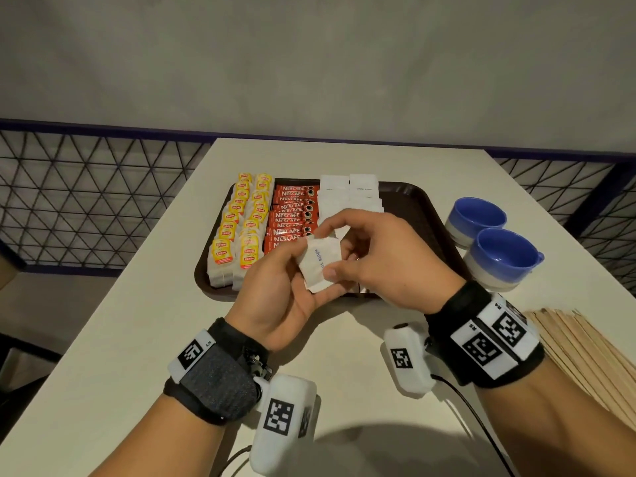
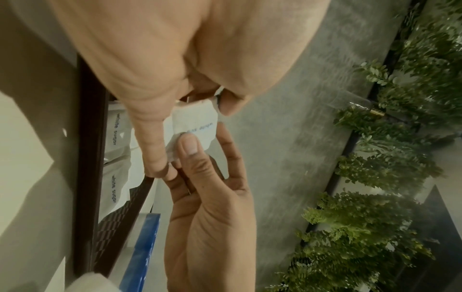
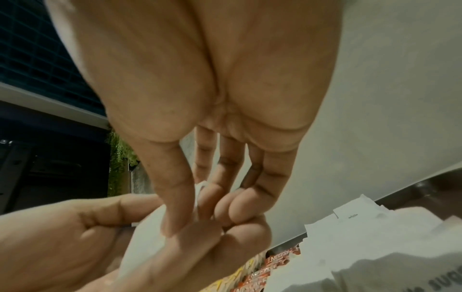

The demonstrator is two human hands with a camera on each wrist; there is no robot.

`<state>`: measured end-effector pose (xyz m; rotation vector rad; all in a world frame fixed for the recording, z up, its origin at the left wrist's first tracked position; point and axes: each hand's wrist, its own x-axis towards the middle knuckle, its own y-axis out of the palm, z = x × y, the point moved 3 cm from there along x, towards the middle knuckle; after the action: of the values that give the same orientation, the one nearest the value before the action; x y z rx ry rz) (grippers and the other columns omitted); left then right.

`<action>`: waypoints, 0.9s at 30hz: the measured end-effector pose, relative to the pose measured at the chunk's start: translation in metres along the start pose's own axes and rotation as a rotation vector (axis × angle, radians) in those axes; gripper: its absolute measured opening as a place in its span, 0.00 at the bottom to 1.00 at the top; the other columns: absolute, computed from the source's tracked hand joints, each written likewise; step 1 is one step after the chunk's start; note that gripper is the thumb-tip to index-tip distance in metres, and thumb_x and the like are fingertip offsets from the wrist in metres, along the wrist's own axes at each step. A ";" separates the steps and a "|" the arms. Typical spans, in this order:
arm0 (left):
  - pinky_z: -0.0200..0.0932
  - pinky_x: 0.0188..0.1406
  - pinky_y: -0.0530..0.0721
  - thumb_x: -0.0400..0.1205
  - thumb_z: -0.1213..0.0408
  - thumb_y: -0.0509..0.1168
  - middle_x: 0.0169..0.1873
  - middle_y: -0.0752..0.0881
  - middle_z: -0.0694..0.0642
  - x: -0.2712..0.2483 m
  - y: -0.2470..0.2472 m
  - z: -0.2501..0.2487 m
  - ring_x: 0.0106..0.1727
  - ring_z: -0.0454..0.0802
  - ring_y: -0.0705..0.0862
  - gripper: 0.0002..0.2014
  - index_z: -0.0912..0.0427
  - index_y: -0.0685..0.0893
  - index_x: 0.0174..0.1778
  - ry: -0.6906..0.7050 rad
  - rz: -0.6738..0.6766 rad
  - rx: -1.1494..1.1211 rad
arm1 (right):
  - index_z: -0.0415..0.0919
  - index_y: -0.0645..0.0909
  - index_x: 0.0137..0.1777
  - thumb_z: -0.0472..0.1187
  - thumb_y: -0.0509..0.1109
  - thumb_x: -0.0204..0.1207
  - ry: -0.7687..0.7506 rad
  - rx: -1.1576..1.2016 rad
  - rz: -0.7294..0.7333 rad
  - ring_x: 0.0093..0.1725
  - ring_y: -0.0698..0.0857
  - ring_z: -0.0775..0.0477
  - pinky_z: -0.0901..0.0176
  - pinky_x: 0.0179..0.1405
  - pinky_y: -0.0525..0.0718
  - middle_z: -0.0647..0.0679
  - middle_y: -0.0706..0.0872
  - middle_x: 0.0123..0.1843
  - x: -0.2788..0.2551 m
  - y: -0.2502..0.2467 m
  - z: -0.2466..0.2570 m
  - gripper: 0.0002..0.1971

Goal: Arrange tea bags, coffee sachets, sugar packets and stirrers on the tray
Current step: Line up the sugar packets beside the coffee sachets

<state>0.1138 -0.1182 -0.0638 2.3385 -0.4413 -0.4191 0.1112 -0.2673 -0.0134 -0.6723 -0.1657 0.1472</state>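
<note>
Over the near edge of the dark brown tray, both hands hold white sugar packets printed "white sugar". My left hand grips the small stack from below and the left. My right hand pinches a packet between thumb and fingers. On the tray lie two rows of yellow Lipton tea bags, a column of red Nescafe sachets and rows of white sugar packets. Wooden stirrers lie on the table at the right.
Two blue-and-white cups stand right of the tray. The white table has a left edge beside a black wire-mesh fence. A grey wall rises behind. The tray's right part is bare.
</note>
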 end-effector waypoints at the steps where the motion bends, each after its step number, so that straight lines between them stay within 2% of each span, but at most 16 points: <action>1: 0.71 0.75 0.79 0.93 0.61 0.51 0.68 0.87 0.69 0.000 -0.001 -0.001 0.71 0.66 0.85 0.22 0.67 0.78 0.77 0.004 -0.026 -0.003 | 0.58 0.86 0.60 0.34 0.86 0.70 0.002 0.025 -0.014 0.36 0.90 0.50 0.52 0.42 0.93 0.46 0.90 0.39 0.003 -0.001 -0.001 0.24; 3: 0.73 0.74 0.79 0.92 0.62 0.51 0.67 0.88 0.68 0.000 -0.004 -0.004 0.71 0.67 0.85 0.20 0.66 0.78 0.76 0.021 -0.062 -0.023 | 0.54 0.86 0.58 0.30 0.85 0.71 0.010 0.076 -0.049 0.35 0.92 0.55 0.51 0.45 0.94 0.46 0.92 0.37 0.009 -0.005 -0.003 0.22; 5: 0.73 0.68 0.84 0.91 0.65 0.53 0.66 0.89 0.69 0.002 -0.006 -0.007 0.68 0.69 0.87 0.18 0.67 0.79 0.73 0.040 -0.077 -0.047 | 0.49 0.87 0.55 0.31 0.85 0.72 0.025 0.101 -0.053 0.38 0.94 0.53 0.49 0.48 0.94 0.46 0.94 0.37 0.012 -0.009 -0.004 0.17; 8: 0.70 0.59 0.89 0.90 0.70 0.56 0.61 0.91 0.68 0.003 -0.008 -0.009 0.62 0.72 0.90 0.14 0.67 0.82 0.67 0.062 -0.115 -0.032 | 0.42 0.89 0.53 0.31 0.85 0.72 0.061 0.179 -0.041 0.38 0.95 0.50 0.54 0.43 0.94 0.44 0.95 0.38 0.014 -0.014 -0.004 0.13; 11: 0.64 0.58 0.91 0.88 0.75 0.58 0.60 0.91 0.69 0.003 -0.011 -0.009 0.60 0.71 0.91 0.13 0.70 0.81 0.68 0.068 -0.126 0.040 | 0.45 0.91 0.50 0.32 0.84 0.73 0.077 0.181 -0.093 0.42 0.95 0.44 0.49 0.45 0.95 0.44 0.95 0.40 0.019 -0.019 -0.008 0.10; 14: 0.58 0.56 0.93 0.87 0.77 0.62 0.58 0.92 0.67 0.006 -0.014 -0.008 0.52 0.61 0.92 0.15 0.70 0.82 0.70 0.104 -0.137 0.155 | 0.49 0.92 0.48 0.34 0.81 0.78 0.067 0.168 -0.132 0.48 0.95 0.47 0.47 0.42 0.95 0.47 0.94 0.47 0.022 -0.020 -0.011 0.08; 15: 0.57 0.56 0.93 0.86 0.77 0.63 0.58 0.92 0.66 0.006 -0.015 -0.007 0.52 0.60 0.92 0.16 0.69 0.82 0.70 0.117 -0.138 0.178 | 0.50 0.92 0.49 0.33 0.79 0.80 0.067 0.177 -0.123 0.48 0.94 0.47 0.47 0.41 0.95 0.48 0.93 0.49 0.022 -0.020 -0.012 0.09; 18: 0.54 0.54 0.93 0.85 0.77 0.66 0.61 0.92 0.64 0.007 -0.015 -0.007 0.60 0.62 0.92 0.18 0.67 0.83 0.71 0.149 -0.131 0.190 | 0.48 0.92 0.55 0.34 0.76 0.83 0.064 0.191 -0.087 0.45 0.95 0.42 0.44 0.38 0.95 0.47 0.92 0.53 0.020 -0.017 -0.013 0.08; 21: 0.49 0.50 0.94 0.82 0.76 0.68 0.62 0.92 0.63 0.006 -0.014 -0.008 0.61 0.62 0.92 0.20 0.64 0.83 0.71 0.181 -0.126 0.176 | 0.48 0.92 0.58 0.37 0.80 0.79 0.059 0.163 -0.032 0.41 0.94 0.40 0.51 0.38 0.95 0.49 0.92 0.53 0.016 -0.018 -0.013 0.10; 22: 0.49 0.50 0.94 0.80 0.75 0.69 0.62 0.92 0.62 0.006 -0.014 -0.008 0.61 0.62 0.92 0.21 0.63 0.83 0.71 0.192 -0.123 0.177 | 0.46 0.92 0.58 0.37 0.82 0.77 0.061 0.159 -0.014 0.40 0.94 0.40 0.53 0.39 0.94 0.48 0.92 0.53 0.014 -0.018 -0.014 0.11; 24: 0.49 0.50 0.94 0.77 0.73 0.71 0.61 0.92 0.62 0.006 -0.013 -0.008 0.61 0.62 0.92 0.23 0.61 0.84 0.69 0.213 -0.124 0.184 | 0.41 0.92 0.55 0.34 0.84 0.73 0.073 0.188 -0.005 0.39 0.94 0.37 0.51 0.41 0.95 0.42 0.94 0.50 0.013 -0.020 -0.016 0.11; 27: 0.49 0.51 0.94 0.75 0.70 0.72 0.59 0.93 0.61 0.005 -0.012 -0.008 0.60 0.60 0.93 0.21 0.60 0.86 0.66 0.231 -0.137 0.193 | 0.33 0.89 0.50 0.30 0.85 0.70 0.097 0.294 -0.026 0.39 0.93 0.31 0.51 0.40 0.95 0.32 0.92 0.44 0.014 -0.023 -0.020 0.10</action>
<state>0.1241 -0.1076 -0.0678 2.5765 -0.2192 -0.1717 0.1308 -0.2942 -0.0132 -0.3830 -0.0573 0.1104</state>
